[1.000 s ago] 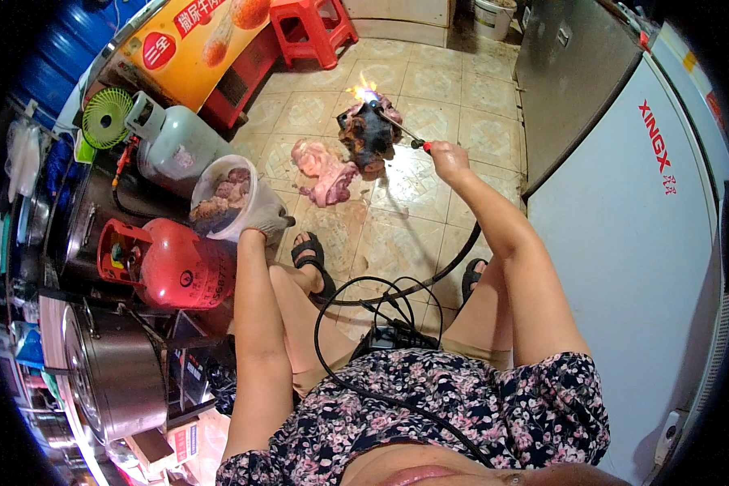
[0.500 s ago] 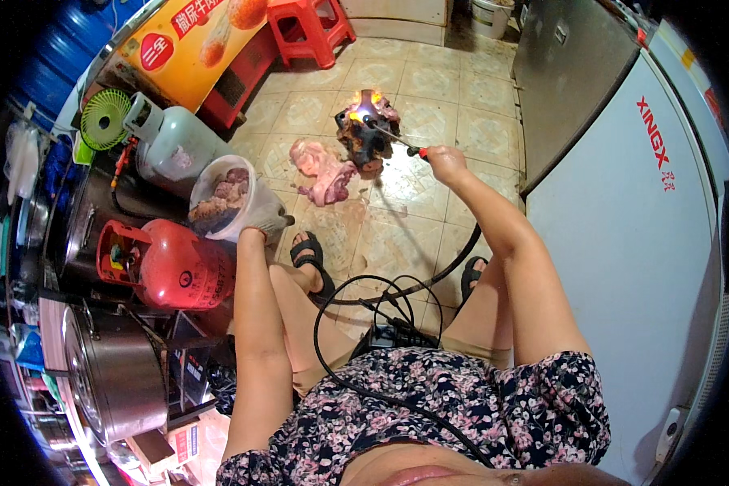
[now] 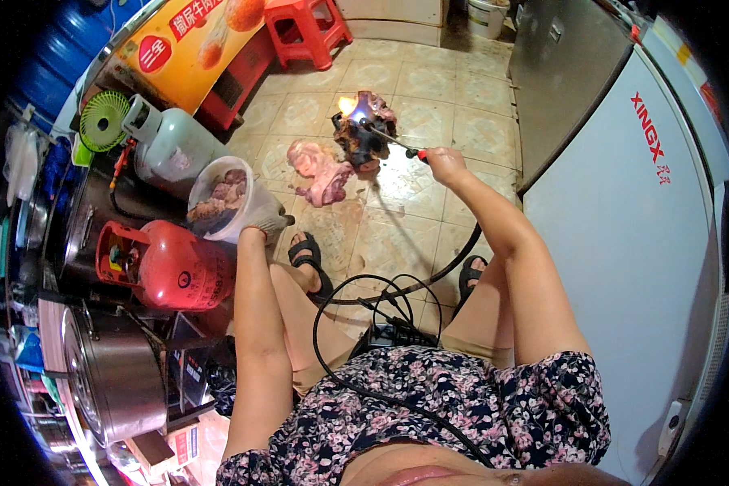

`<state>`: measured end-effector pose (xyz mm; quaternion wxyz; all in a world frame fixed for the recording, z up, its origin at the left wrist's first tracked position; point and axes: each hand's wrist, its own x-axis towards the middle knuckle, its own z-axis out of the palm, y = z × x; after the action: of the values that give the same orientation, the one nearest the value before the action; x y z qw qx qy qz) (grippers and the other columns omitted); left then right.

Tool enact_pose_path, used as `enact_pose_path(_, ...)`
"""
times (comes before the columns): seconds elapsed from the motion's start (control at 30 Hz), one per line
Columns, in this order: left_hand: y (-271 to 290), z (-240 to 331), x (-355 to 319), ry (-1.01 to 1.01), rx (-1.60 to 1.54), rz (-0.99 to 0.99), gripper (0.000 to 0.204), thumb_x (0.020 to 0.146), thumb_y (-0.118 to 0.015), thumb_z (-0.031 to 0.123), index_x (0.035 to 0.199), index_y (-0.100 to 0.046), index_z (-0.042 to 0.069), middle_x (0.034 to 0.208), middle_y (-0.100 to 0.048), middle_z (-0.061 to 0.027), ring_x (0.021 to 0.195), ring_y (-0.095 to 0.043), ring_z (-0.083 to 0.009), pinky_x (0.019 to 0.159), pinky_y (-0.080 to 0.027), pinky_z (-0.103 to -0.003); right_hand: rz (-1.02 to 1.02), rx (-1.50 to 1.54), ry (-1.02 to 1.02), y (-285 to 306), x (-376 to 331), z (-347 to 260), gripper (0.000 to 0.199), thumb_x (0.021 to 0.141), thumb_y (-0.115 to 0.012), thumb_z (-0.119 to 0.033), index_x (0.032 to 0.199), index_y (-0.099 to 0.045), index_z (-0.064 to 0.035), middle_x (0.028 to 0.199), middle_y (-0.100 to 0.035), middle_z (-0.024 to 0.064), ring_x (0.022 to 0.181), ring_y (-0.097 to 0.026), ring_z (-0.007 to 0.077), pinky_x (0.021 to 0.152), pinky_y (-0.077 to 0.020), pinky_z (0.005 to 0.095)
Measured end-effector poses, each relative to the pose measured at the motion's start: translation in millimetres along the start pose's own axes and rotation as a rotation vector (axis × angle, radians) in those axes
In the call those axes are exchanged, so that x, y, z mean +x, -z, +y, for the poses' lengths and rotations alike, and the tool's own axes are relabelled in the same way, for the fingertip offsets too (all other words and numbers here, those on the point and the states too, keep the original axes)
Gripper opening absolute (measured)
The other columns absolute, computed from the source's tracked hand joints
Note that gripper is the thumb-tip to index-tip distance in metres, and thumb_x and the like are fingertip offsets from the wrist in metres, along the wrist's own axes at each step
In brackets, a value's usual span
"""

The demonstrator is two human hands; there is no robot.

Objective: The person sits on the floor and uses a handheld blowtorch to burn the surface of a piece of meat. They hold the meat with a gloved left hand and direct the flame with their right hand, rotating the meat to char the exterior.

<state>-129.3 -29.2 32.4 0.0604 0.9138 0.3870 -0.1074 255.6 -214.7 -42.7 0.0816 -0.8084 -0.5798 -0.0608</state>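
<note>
My right hand [image 3: 445,164] is closed round the red-and-black handle of a gas torch [image 3: 394,139], whose thin metal tube reaches away to the left. Flame from its tip licks over a charred, blackened chunk of meat [image 3: 361,147] on the tiled floor. Left of that chunk lies a pale pink piece of raw meat with skin [image 3: 321,168]. My left hand [image 3: 265,219], in a whitish glove with dark fingertips, is at the right side of a white plastic bucket [image 3: 247,190] with browned meat pieces inside. Whether its fingers grip the bucket is hard to see.
A black hose [image 3: 454,263] curves across the floor between my sandalled feet. At left stand a red gas cylinder [image 3: 188,267], a grey one [image 3: 185,146], a green fan [image 3: 104,121] and a steel pot [image 3: 121,373]. A white freezer [image 3: 616,267] flanks the right; a red stool [image 3: 306,36] stands beyond.
The flame has shrunk and now shows mainly at the chunk's far left side. The torch stays in my right hand with hardly any shift. My left hand remains beside the bucket.
</note>
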Motion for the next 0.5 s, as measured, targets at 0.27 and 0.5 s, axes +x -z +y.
enact_pose_path(0.27, -2, 1, 5, 0.02, -0.024, -0.089, 0.046, 0.074, -0.065, 0.04, 0.098, -0.066, 0.002, 0.095, -0.063, -0.0211, 0.09, -0.06, -0.0342, 0.079, -0.046, -0.039, -0.065, -0.011, -0.007, 5, -1, -4, 0.014, 0.079, -0.05, -0.009, 0.084, -0.064, -0.0109, 0.088, -0.066, 0.0138, 0.084, -0.065, 0.0306, 0.068, -0.0518, 0.0407)
enact_pose_path(0.5, -11, -2, 12, 0.055, -0.127, -0.124, 0.046, 0.074, -0.064, 0.039, 0.098, -0.065, -0.001, 0.098, -0.062, -0.0234, 0.093, -0.06, -0.035, 0.081, -0.045, -0.039, -0.04, -0.017, -0.014, -2, -2, -1, 0.014, 0.078, -0.052, -0.007, 0.083, -0.064, -0.0107, 0.086, -0.067, 0.0138, 0.082, -0.065, 0.0306, 0.068, -0.052, 0.0414)
